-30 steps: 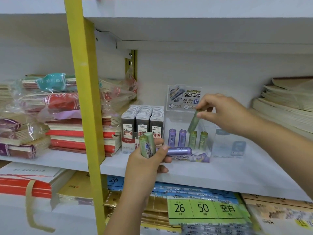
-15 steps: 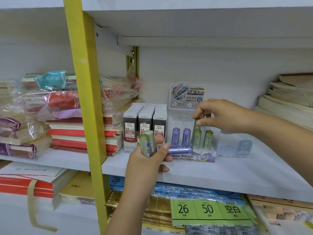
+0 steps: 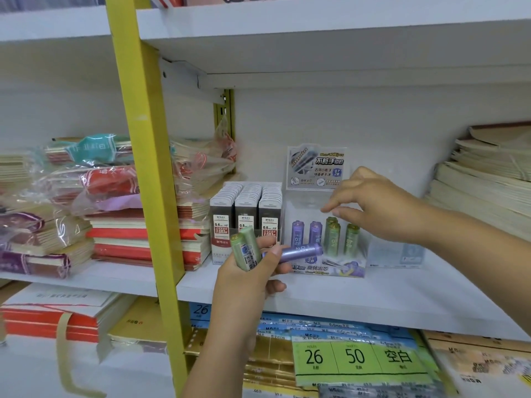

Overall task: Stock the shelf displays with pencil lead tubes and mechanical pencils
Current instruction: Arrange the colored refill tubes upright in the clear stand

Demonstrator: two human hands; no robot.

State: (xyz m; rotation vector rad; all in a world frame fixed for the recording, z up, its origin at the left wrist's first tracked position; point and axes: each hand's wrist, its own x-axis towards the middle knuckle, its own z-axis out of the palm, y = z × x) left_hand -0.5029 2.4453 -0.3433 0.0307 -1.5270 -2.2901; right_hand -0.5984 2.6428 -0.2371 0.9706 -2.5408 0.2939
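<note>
Pencil lead tubes [image 3: 332, 237] stand upright in the clear display box [image 3: 327, 270] on the white shelf [image 3: 373, 297]. Two purple ones are on the left side and three green ones on the right side, with one green tube behind another. The right hand [image 3: 373, 202] hovers just above the standing green ones with relaxed, slightly bent fingers, and it holds nothing. The left hand [image 3: 253, 274] is in front of the box, near the shelf edge, and it grips three more tubes. These are two green tubes [image 3: 244, 249] that point upward and one purple tube [image 3: 298, 252] that lies across under the thumb. Just beside the display box, on its left, is a grey carton of flat lead cases [image 3: 245, 211] in three rows. Stacks of notebooks [image 3: 143, 234] lie further left, past a yellow post [image 3: 143, 168].
</note>
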